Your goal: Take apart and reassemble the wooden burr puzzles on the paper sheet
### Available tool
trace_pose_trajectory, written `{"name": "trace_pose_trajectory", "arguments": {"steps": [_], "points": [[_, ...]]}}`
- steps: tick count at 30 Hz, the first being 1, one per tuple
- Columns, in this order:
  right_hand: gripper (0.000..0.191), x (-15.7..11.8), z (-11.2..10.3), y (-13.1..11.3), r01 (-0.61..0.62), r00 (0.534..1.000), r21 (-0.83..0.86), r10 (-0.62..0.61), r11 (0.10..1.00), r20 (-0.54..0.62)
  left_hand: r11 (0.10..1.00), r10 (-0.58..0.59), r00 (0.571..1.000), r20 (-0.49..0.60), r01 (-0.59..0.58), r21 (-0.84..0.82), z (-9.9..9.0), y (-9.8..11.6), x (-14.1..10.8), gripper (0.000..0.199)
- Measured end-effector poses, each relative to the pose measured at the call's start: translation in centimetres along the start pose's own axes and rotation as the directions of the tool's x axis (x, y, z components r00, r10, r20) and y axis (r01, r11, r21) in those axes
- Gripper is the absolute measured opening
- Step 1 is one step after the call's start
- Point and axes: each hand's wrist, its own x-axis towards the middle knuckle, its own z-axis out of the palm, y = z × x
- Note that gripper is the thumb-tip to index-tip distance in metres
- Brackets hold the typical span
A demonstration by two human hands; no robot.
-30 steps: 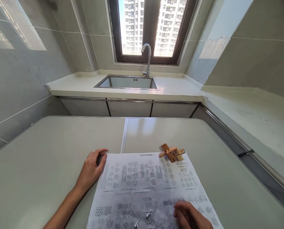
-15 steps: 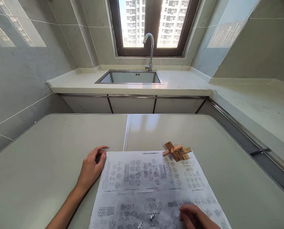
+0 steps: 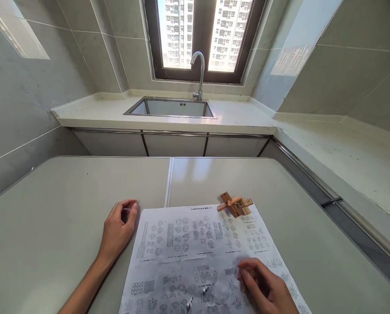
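A large printed paper sheet [image 3: 182, 257] with rows of small line drawings lies on the table, creased and torn in its lower middle. My left hand [image 3: 119, 229] rests beside its upper left corner, fingers loosely curled with a gap to the thumb, holding nothing visible. Over the sheet's lower right part is my right hand [image 3: 267, 285], its fingers bent in and the thumb close to the index finger; nothing shows between them. A cluster of wooden puzzle pieces [image 3: 234, 205], flat notched plates and a round rod, sits on the upper right corner, apart from both hands.
The pale table [image 3: 67, 196] has a seam [image 3: 169, 183] running away from me. Beyond it are a counter [image 3: 241, 117] with a sink [image 3: 169, 107] and a tap [image 3: 201, 74] under a window. Another counter [image 3: 339, 152] runs along the right.
My left hand has drawn slightly left, away from the sheet's corner, its fingers curling in more. My right hand has come further into view, higher over the sheet. The camera view has turned a little.
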Motion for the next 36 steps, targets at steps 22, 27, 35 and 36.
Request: {"name": "trace_pose_trajectory", "arguments": {"steps": [22,27,35,36], "points": [[0.042,10.1,-7.3,-4.0,0.165,0.947,-0.807,-0.321,0.567,-0.032,0.995,0.102,0.993,0.063,-0.103,0.011,0.2,-0.6,0.0,0.039],[0.041,12.3,-7.9,-5.2,0.17,0.972,-0.905,-0.219,0.389,0.088,0.993,0.119,0.99,0.071,-0.119,0.002,0.3,-1.0,0.0,0.038],[0.038,14.6,-7.8,-5.9,0.206,0.976,-0.96,-0.11,0.188,0.188,0.991,0.133,0.988,0.08,-0.133,-0.007,0.6,-1.2,-0.2,0.036],[0.037,14.7,-7.9,-6.0,0.205,0.977,-0.963,-0.102,0.177,0.189,0.991,0.137,0.987,0.081,-0.137,-0.009,0.6,-1.1,-0.2,0.036]]}}
